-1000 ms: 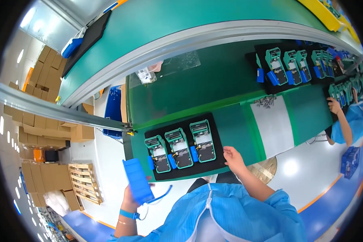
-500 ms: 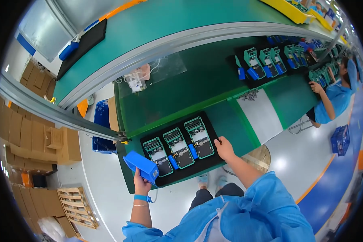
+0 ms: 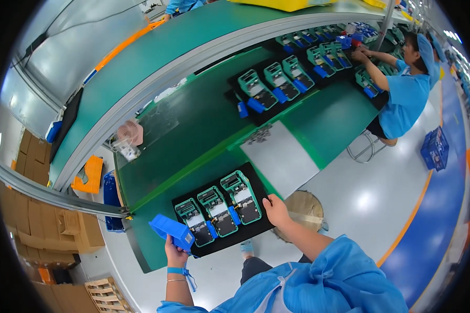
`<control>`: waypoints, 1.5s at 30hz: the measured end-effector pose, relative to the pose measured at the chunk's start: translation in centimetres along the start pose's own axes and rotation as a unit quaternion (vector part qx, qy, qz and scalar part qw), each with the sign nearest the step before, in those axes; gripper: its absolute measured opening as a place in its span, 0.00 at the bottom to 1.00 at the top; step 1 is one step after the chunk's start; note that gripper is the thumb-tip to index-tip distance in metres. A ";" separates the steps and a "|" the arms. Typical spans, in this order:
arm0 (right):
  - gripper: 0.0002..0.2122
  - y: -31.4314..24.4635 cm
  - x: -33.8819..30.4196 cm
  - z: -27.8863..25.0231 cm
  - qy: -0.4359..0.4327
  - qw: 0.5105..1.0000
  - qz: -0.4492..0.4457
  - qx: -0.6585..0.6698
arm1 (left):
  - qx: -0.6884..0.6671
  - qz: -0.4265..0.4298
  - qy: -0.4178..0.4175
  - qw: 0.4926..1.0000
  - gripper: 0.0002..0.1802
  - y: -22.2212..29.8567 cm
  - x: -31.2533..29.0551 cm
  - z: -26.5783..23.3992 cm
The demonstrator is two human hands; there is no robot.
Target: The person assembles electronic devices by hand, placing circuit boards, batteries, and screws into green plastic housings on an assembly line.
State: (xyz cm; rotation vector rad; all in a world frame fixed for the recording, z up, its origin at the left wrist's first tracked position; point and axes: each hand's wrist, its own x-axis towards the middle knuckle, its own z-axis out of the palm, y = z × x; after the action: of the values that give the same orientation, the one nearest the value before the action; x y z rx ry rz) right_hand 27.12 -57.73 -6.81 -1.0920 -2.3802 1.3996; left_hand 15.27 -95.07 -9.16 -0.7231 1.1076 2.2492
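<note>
My left hand [image 3: 176, 253] is closed on a blue plastic bin [image 3: 167, 229], held tilted at the near left corner of a black padded board [image 3: 230, 239]. My right hand [image 3: 275, 208] grips the board's right edge, thumb on top and the other fingers hidden beneath. Three open teal device housings lie side by side on the board: a left one [image 3: 195, 221], a middle one [image 3: 218, 211] and a right one [image 3: 241, 197]. Each shows circuit boards and black panels. Blue blocks with wires, such as this one [image 3: 234, 215], lie between them.
A white sheet [image 3: 284, 159] with small metal parts [image 3: 258, 134] lies beyond the board on the green workbench [image 3: 162, 156]. More housings stand on a far black mat [image 3: 256, 117], near a seated co-worker [image 3: 402, 94]. A metal rail [image 3: 156, 78] crosses above. A wooden stool [image 3: 300, 211] stands below.
The black board with its housings, and both hands with it, has moved right along the bench, closer to the white sheet. My view has shifted right, and the co-worker appears nearer.
</note>
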 end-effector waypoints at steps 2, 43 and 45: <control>0.19 0.7 1.8 -4.6 -0.019 1.000 -0.005 -0.003 | 0.002 0.012 0.000 1.000 0.21 -2.5 -1.4 3.7; 0.15 3.8 51.5 -58.9 0.009 0.995 -0.103 -0.003 | 0.093 -0.056 0.031 0.994 0.26 -36.0 4.8 62.9; 0.15 4.0 57.5 -60.2 0.037 0.992 -0.105 0.054 | 0.080 -0.078 0.050 0.993 0.26 -36.2 4.5 63.2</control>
State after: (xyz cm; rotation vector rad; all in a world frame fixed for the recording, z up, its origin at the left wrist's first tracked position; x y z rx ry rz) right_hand 16.92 23.09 10.81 -0.8248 -2.2636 1.3713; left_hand 21.31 -23.08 1.24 -0.8332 1.2185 1.9883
